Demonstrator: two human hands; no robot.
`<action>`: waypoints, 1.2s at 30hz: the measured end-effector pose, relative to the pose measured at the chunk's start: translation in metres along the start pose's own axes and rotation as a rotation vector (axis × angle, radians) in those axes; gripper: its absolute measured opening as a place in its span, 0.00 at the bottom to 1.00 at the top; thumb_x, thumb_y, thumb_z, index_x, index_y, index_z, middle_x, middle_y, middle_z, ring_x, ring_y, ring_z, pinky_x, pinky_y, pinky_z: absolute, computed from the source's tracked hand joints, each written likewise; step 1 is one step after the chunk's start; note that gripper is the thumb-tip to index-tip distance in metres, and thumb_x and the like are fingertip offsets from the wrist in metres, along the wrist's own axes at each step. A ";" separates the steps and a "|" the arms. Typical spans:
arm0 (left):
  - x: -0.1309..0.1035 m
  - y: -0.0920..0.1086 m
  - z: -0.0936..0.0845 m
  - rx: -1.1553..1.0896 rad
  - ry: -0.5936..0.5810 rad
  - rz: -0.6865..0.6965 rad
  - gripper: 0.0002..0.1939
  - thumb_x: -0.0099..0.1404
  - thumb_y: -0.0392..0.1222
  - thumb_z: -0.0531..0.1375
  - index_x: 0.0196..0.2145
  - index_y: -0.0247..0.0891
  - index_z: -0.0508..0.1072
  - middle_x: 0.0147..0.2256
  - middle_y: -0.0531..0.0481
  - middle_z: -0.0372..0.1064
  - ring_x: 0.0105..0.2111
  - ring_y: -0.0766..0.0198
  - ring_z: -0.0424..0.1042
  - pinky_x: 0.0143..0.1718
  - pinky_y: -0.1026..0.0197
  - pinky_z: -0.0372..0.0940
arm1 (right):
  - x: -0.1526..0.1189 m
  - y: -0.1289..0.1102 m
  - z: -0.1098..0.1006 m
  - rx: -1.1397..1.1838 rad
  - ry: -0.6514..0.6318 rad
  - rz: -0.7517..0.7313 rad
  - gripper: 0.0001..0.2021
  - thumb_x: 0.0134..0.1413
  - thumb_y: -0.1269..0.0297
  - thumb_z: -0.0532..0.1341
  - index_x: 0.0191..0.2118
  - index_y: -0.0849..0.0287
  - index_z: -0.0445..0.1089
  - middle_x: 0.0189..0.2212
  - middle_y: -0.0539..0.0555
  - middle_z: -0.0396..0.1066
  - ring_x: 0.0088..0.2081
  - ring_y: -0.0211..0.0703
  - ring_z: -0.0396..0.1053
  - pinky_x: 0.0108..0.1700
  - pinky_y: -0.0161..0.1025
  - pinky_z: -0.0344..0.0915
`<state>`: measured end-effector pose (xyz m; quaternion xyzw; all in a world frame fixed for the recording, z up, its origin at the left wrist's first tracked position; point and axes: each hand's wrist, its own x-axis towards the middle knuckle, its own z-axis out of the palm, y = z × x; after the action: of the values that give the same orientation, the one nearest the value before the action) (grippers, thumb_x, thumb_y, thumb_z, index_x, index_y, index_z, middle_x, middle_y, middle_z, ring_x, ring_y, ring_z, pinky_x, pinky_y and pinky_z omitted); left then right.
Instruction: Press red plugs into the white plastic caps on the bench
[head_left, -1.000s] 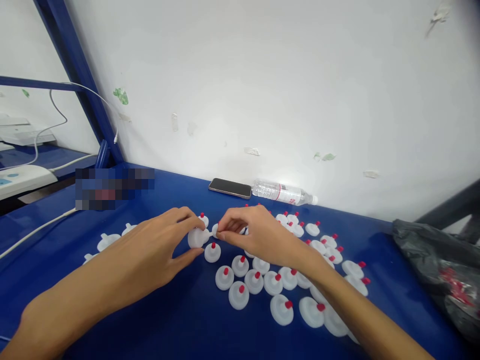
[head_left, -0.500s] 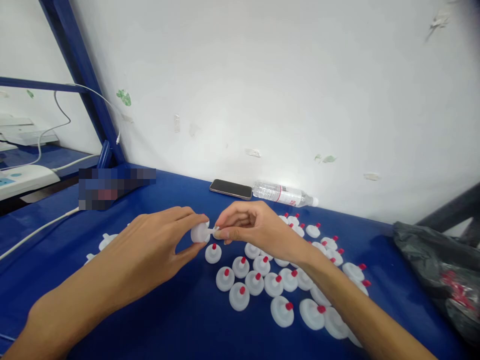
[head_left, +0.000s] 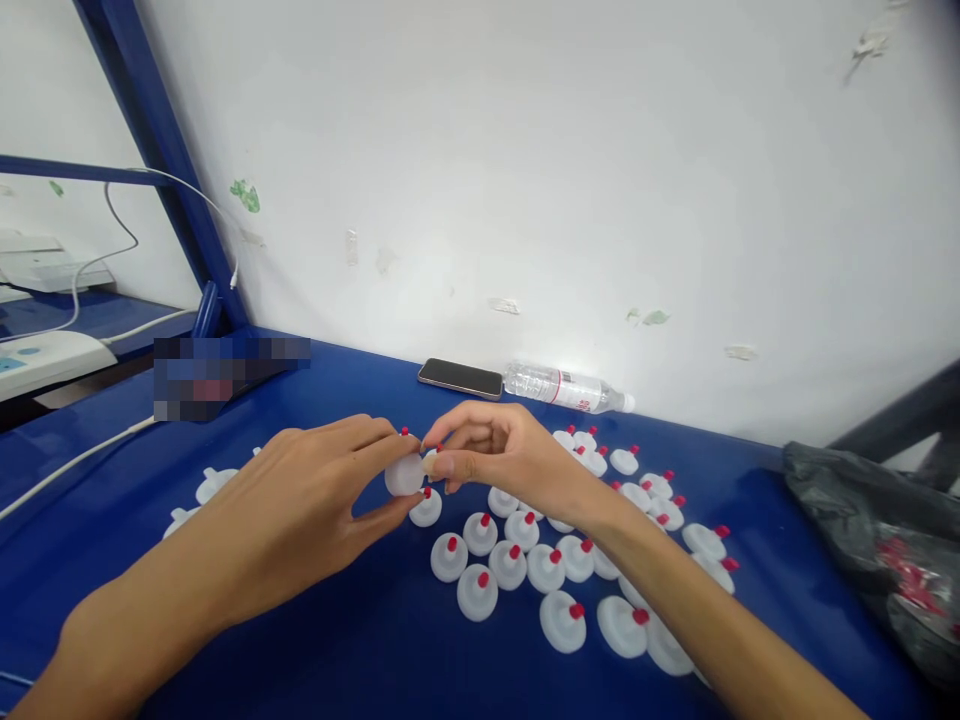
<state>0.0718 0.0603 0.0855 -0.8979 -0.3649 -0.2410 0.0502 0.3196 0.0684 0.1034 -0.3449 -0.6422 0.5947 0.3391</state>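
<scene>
A round white plastic piece (head_left: 404, 475) is pinched between the thumb and fingers of my left hand (head_left: 322, 490), above the blue table (head_left: 315, 640). My right hand (head_left: 499, 455) has its thumb and forefinger closed at the right side of that piece, where its narrow stem was visible earlier; the fingertips hide the stem now. Several white discs with red tips (head_left: 478, 592) stand on the table below and to the right of my hands. White pieces without visible red tips (head_left: 215, 485) lie left of my left forearm.
A black phone (head_left: 460, 378) and a clear bottle (head_left: 566, 387) lie along the wall. At the right edge is a dark plastic bag (head_left: 847, 520) with red pieces inside. A white cable (head_left: 82, 462) and a blurred patch (head_left: 217, 380) are at the left.
The white piece has turned in my left hand so its stem no longer shows. My right thumb and forefinger have moved slightly left, closer to the piece.
</scene>
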 end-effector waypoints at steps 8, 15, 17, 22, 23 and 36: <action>0.001 0.011 -0.004 -0.125 0.032 0.012 0.16 0.76 0.60 0.61 0.50 0.49 0.76 0.50 0.50 0.72 0.33 0.64 0.74 0.29 0.60 0.67 | -0.007 -0.007 0.014 0.108 -0.064 0.111 0.31 0.64 0.48 0.72 0.68 0.47 0.67 0.56 0.56 0.79 0.56 0.47 0.78 0.57 0.45 0.73; 0.002 0.016 -0.003 -0.173 0.124 -0.061 0.10 0.75 0.55 0.63 0.49 0.52 0.75 0.50 0.50 0.61 0.32 0.69 0.71 0.23 0.65 0.66 | -0.006 -0.004 0.030 0.388 -0.121 0.053 0.30 0.66 0.51 0.72 0.67 0.49 0.66 0.44 0.52 0.83 0.51 0.48 0.83 0.59 0.48 0.74; 0.002 0.016 -0.004 -0.173 0.136 -0.071 0.11 0.74 0.54 0.64 0.51 0.53 0.74 0.49 0.50 0.61 0.33 0.67 0.71 0.22 0.65 0.66 | -0.006 -0.005 0.031 0.367 -0.102 0.021 0.30 0.64 0.52 0.73 0.66 0.49 0.67 0.46 0.52 0.83 0.49 0.46 0.84 0.57 0.45 0.76; 0.003 0.019 -0.005 -0.159 0.165 -0.043 0.10 0.73 0.55 0.64 0.47 0.50 0.74 0.48 0.49 0.62 0.35 0.64 0.72 0.32 0.59 0.74 | -0.005 -0.006 0.033 0.349 -0.081 0.007 0.37 0.55 0.48 0.77 0.66 0.52 0.68 0.46 0.53 0.84 0.42 0.46 0.85 0.52 0.46 0.80; 0.003 0.019 -0.005 -0.164 0.166 -0.041 0.10 0.73 0.55 0.64 0.45 0.50 0.75 0.48 0.49 0.63 0.35 0.64 0.71 0.31 0.59 0.74 | -0.004 -0.005 0.034 0.353 -0.079 0.008 0.38 0.54 0.48 0.78 0.66 0.52 0.68 0.46 0.53 0.84 0.42 0.45 0.85 0.51 0.46 0.80; 0.003 0.015 -0.010 -0.083 0.105 -0.120 0.20 0.74 0.63 0.60 0.58 0.56 0.70 0.53 0.49 0.68 0.32 0.62 0.74 0.28 0.58 0.70 | -0.005 -0.007 0.033 0.181 0.059 -0.051 0.22 0.65 0.50 0.71 0.58 0.51 0.70 0.47 0.53 0.83 0.47 0.45 0.83 0.50 0.41 0.77</action>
<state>0.0801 0.0491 0.0971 -0.8620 -0.4044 -0.3052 0.0178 0.2940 0.0462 0.1084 -0.3137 -0.5840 0.6311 0.4028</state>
